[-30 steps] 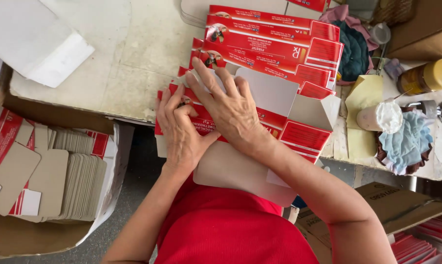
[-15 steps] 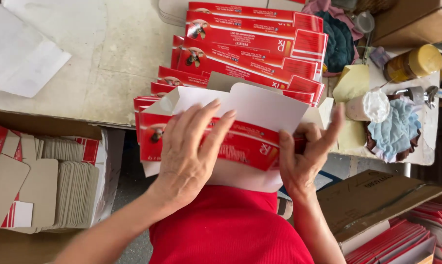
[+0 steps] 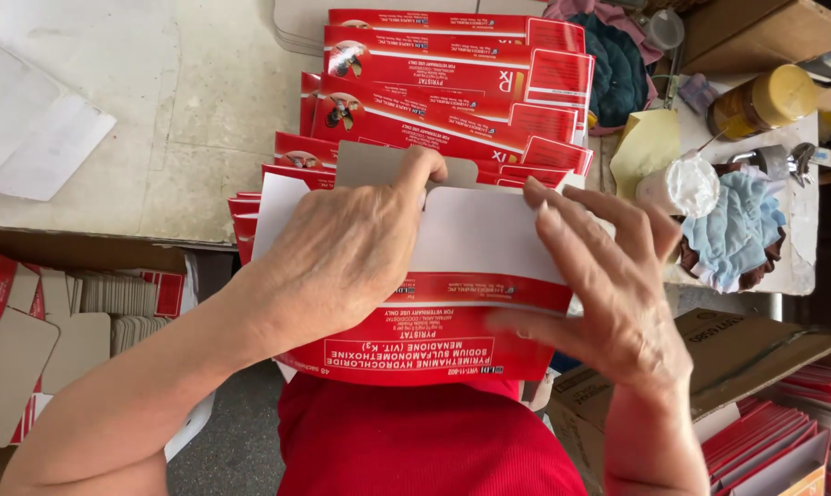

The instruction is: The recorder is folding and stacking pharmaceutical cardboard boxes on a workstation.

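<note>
I hold a red and white cardboard carton (image 3: 434, 331) up in front of my red shirt, its white inner flap (image 3: 489, 234) facing me. My left hand (image 3: 342, 253) lies over its left half, with the fingertips hooked over a grey top flap (image 3: 369, 165). My right hand (image 3: 608, 285) grips the right end, fingers spread on the white flap and thumb on the red panel. Behind the carton, a fanned stack of flat red cartons (image 3: 434, 83) lies on the worn table (image 3: 186, 110).
A brown box of flat carton blanks (image 3: 57, 321) stands at lower left. White paper sheets (image 3: 29, 138) lie at far left. At right are a blue cloth (image 3: 737, 230), a yellow-lidded jar (image 3: 764, 101), a plastic-wrapped roll (image 3: 682, 188) and cardboard boxes (image 3: 709, 367) with red cartons (image 3: 792, 441).
The carton has been lifted off the stack and turned toward me. My left hand slid up over its top flap; my right hand moved from its end onto the white flap.
</note>
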